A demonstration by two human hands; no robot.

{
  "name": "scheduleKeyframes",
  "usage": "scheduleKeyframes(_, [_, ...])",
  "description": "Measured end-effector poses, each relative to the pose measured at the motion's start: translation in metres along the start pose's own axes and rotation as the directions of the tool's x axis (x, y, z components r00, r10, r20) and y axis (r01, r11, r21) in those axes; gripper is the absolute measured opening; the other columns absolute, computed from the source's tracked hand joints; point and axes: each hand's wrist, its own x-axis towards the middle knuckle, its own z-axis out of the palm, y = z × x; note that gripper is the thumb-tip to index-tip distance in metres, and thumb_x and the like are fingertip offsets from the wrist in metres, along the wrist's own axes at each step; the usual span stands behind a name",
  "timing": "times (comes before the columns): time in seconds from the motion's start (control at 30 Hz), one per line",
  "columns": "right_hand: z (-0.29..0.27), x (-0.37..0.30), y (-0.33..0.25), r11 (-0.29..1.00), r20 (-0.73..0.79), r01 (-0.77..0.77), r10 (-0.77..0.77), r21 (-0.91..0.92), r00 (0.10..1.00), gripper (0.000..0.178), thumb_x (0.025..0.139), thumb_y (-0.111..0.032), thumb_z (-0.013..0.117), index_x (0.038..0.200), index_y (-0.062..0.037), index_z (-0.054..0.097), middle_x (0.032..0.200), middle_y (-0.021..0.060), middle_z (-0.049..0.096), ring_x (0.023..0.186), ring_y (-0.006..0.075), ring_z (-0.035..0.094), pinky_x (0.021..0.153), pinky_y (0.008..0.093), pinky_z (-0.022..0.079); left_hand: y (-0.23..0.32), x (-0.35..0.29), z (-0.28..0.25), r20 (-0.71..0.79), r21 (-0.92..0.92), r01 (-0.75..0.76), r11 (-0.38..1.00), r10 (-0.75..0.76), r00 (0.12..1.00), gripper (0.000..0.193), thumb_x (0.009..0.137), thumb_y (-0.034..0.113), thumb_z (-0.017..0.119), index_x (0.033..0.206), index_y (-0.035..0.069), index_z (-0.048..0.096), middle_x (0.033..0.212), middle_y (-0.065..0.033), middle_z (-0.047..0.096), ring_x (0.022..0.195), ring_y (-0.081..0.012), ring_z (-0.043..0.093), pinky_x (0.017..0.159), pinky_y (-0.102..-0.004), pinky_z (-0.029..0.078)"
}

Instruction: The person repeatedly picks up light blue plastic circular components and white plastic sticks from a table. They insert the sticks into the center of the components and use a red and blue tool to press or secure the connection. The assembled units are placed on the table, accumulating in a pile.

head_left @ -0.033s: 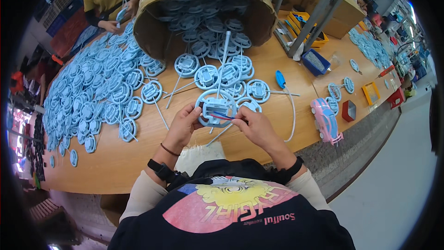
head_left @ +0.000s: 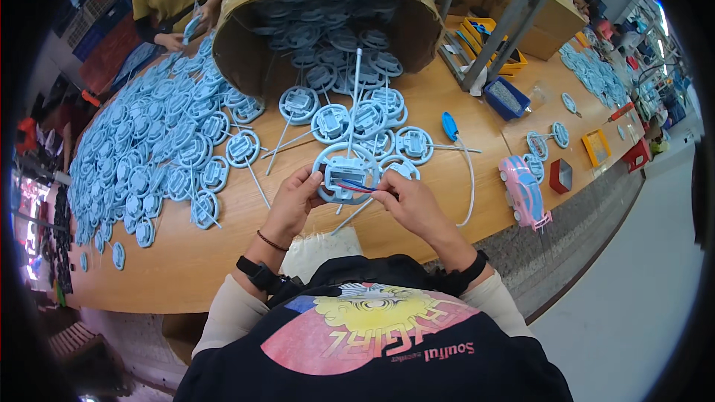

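Note:
My left hand [head_left: 298, 195] grips the left rim of a light-blue plastic steering wheel [head_left: 325, 158], its fingers closed round the edge. A long pale rod [head_left: 357, 93] rises from the far side of this wheel, and a rectangular recess shows in its middle. My right hand [head_left: 406, 199] pinches thin red and blue wires [head_left: 356, 185] that run across the recess. Several similar blue wheels [head_left: 330, 123] with rods lie on the table just beyond my hands.
A large cardboard drum [head_left: 246, 11] lies on its side, full of blue wheels. A big heap of them [head_left: 141, 156] covers the left. At right are a blue handle with a white cable [head_left: 450, 126], a pink toy car [head_left: 525, 192] and small bins [head_left: 508, 99]. A co-worker's hands [head_left: 173, 41] hold a blue piece.
My hands keep the same hold on the wheel and wires. The co-worker's hand and blue piece at the far left have shifted slightly.

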Motion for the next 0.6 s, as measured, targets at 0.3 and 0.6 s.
scheduleKeyframes(0.3, [0.008, -0.006, 0.001, 0.988, -0.035, 0.032, -0.027, 0.15, 0.999, 0.019, 0.08, -0.021, 0.061, 0.083, -0.005, 0.052, 0.071, 0.0115, 0.061, 0.065, 0.0294, 0.06, 0.057, 0.0361, 0.044, 0.003, -0.007, -0.02, 0.162, -0.104, 0.05, 0.993, -0.032, 0.986, 0.033, 0.092, 0.027, 0.047, 0.115, 0.003, 0.05, 0.102, -0.0058, 0.06, 0.092, -0.0141, 0.059, 0.084, -0.0338, 0.048])
scheduleKeyframes(0.6, [0.015, -0.008, 0.005, 0.992, -0.048, 0.073, -0.068, 0.1, 0.997, 0.019, 0.08, -0.022, 0.061, 0.082, -0.0062, 0.052, 0.07, 0.0104, 0.061, 0.066, 0.0299, 0.06, 0.056, 0.0376, 0.044, -0.009, -0.007, -0.006, 0.199, -0.309, 0.177, 0.935, -0.118, 0.973, 0.043, 0.089, 0.033, 0.049, 0.12, 0.003, 0.044, 0.117, -0.0115, 0.053, 0.108, -0.0226, 0.052, 0.095, -0.0401, 0.041])
